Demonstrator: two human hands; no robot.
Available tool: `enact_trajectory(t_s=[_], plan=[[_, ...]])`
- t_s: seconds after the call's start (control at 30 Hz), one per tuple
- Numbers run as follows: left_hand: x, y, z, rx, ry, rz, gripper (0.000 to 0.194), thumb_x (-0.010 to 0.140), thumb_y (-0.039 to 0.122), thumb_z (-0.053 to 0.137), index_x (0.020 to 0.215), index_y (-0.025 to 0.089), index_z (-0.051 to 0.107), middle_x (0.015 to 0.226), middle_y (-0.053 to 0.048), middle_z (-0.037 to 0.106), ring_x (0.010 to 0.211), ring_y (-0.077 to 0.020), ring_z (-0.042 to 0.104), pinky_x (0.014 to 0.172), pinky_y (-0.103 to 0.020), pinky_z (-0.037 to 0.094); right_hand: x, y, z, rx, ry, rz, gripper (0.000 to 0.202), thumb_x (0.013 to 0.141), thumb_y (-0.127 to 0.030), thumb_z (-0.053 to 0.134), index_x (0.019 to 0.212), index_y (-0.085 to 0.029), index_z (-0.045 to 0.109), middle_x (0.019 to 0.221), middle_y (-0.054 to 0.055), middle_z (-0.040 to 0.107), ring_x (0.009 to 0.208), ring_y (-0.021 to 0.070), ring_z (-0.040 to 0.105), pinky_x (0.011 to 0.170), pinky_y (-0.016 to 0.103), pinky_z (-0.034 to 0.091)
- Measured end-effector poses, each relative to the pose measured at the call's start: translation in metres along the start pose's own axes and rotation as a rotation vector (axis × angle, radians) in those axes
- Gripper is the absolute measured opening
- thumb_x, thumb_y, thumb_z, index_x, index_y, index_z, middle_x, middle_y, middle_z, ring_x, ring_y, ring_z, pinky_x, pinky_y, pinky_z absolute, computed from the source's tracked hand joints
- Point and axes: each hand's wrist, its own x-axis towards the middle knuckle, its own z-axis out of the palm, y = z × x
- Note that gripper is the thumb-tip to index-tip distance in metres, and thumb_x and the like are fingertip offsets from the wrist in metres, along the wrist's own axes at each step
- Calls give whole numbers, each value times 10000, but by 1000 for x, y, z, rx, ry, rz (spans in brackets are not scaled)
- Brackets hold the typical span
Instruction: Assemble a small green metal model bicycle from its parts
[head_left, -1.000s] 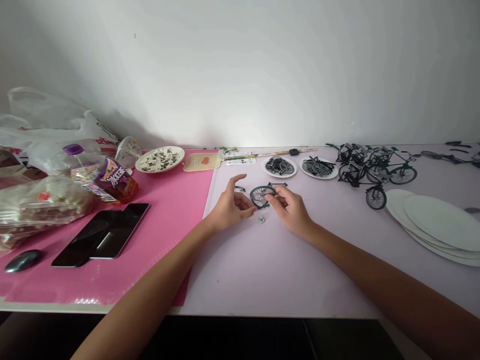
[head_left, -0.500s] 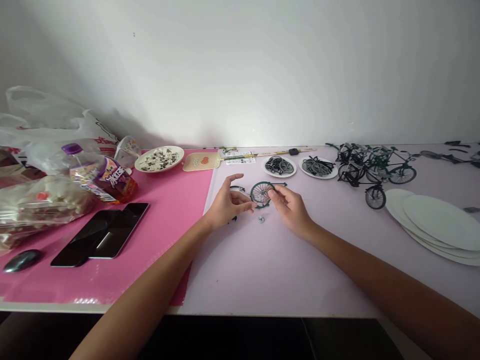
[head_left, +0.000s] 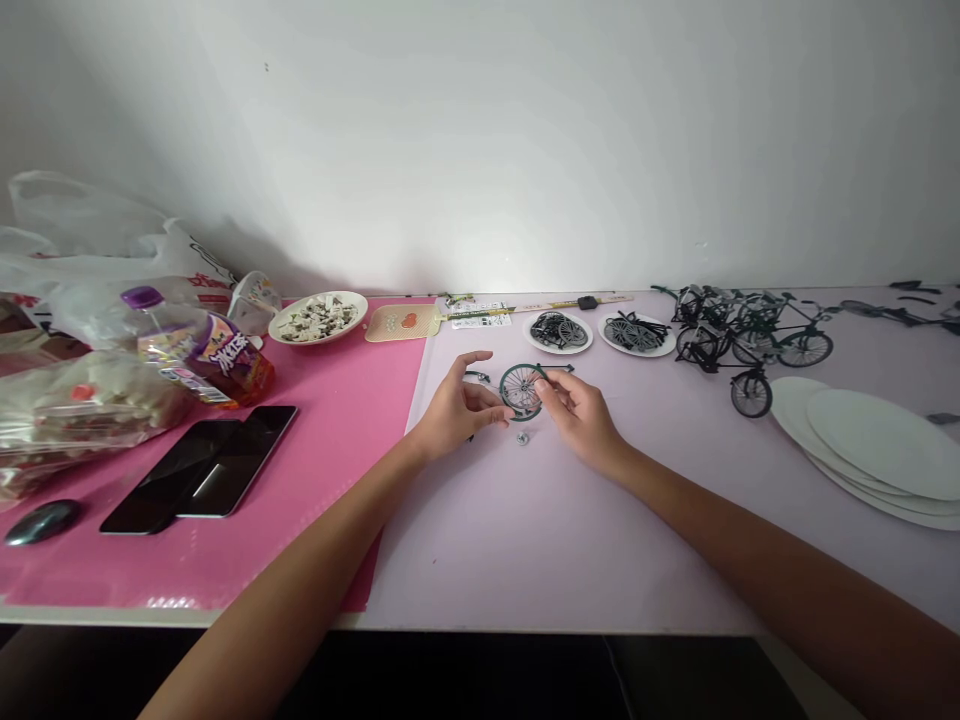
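A small model bicycle wheel (head_left: 517, 385) with a dark green rim and thin spokes stands upright between my hands. My right hand (head_left: 576, 412) pinches its right side between thumb and fingers. My left hand (head_left: 459, 405) is at the wheel's left with its index finger stretched out and raised. Its thumb comes up to the lower left rim; whether it presses on it I cannot tell. Behind the wheel a dark green part (head_left: 559, 368) shows in part. A small grey piece (head_left: 523, 438) lies just below the wheel. A curved dark piece (head_left: 478, 377) is partly hidden by my left hand.
Two small plates hold black bicycle parts (head_left: 559, 330) (head_left: 637, 332). Assembled model bicycles (head_left: 750, 330) stand at right, near stacked white plates (head_left: 885, 440). At left are phones (head_left: 202, 470), a drink bottle (head_left: 206, 350), a bowl of small pieces (head_left: 319, 318) and plastic bags (head_left: 90, 240).
Hardly anything differs. My left hand has shifted very slightly to the right, and the wheel in my right hand has turned a little.
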Motion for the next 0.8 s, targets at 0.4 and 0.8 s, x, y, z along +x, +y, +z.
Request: enact_trajectory(t_s=[0.4, 0.8], plan=[[-2, 1, 5, 89, 44, 79, 655, 872, 282, 788, 1410, 235, 417, 873, -14, 724, 770, -164, 694, 764, -306, 518, -1, -4, -1, 7, -17, 25, 419, 994, -629, 536, 878, -229, 586, 678, -19, 493, 596, 147, 427, 540, 275, 324], [0, 1, 7, 26, 127, 83, 625, 863, 358, 821, 1350, 234, 449, 838, 5, 692, 728, -162, 692, 716, -301, 536, -1, -4, -2, 21, -52, 33, 397, 986, -606, 558, 865, -230, 594, 680, -22, 503, 577, 138, 423, 529, 277, 322]])
